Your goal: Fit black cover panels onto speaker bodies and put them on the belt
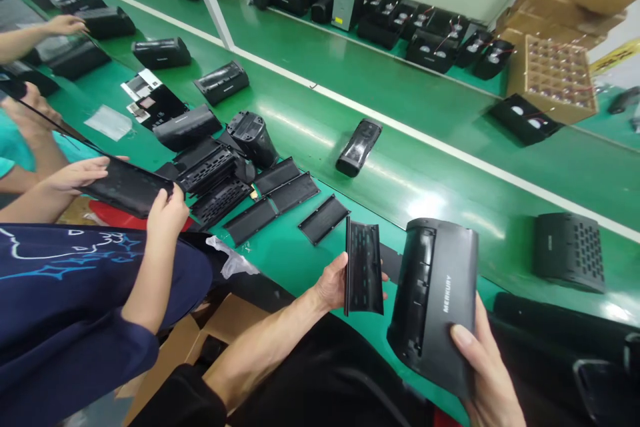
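Observation:
In my left hand (331, 281) is a curved black plastic panel (364, 270), held upright by its left edge with the fingers behind it. My right hand (483, 360) grips a black speaker housing (447, 287) marked MERKURY, thumb on the front and the other fingers mostly hidden behind. A long recessed slot runs along the housing's left side. Panel and housing are close together but apart. On the green table, a flat black panel (324, 219) lies just beyond my left hand, and further panels (273, 203) lie to its left.
A co-worker's hands (167, 210) hold a black part at left. Black housings (205, 163) are piled between us. On the green conveyor (425, 140) stand one small housing (359, 147) and a perforated one (569, 251). A divided carton (555, 77) stands at back right.

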Demonstrator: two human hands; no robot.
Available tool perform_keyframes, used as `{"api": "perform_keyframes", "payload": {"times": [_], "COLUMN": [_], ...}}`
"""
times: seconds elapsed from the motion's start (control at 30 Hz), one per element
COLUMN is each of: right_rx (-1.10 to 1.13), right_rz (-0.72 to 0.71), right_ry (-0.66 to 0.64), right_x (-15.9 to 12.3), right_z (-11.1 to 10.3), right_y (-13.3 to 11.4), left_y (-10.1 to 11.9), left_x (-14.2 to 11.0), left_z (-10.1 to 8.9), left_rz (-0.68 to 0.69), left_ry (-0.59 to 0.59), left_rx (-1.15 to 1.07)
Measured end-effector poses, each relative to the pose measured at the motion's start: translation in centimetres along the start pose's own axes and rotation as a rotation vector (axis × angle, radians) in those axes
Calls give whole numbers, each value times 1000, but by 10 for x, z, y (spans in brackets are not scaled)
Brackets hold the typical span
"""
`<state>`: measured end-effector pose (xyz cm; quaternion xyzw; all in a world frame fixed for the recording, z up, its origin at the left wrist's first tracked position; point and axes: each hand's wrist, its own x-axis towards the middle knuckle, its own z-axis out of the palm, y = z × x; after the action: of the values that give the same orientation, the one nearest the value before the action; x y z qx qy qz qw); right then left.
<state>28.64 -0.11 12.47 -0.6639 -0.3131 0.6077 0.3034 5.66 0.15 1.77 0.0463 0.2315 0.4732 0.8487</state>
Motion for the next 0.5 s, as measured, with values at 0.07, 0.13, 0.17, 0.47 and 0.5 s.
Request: {"api": "perform_keyframes", "payload": {"times": [0.07,0.13,0.17,0.47,0.5], "right_rx": [-64,-117,-141,-250,-260], "right_rz": [-58,-131,-157,-107,-108], "right_ry": [7,4,-4,-42,-45], "right_x": [3,5,6,2,2], "right_z": [2,7,10,27,26], "right_y": [-1,-4,-7,-24,-24], "left_y": [-2,-4,-5,-8,-8], "left_x": [0,0,1,4,5], "left_z": [0,1,1,0,0], "left_rz": [14,24,29,92,94], "left_ry": [20,35,35,-2,5], "left_rx": [27,32,27,16,12]}}
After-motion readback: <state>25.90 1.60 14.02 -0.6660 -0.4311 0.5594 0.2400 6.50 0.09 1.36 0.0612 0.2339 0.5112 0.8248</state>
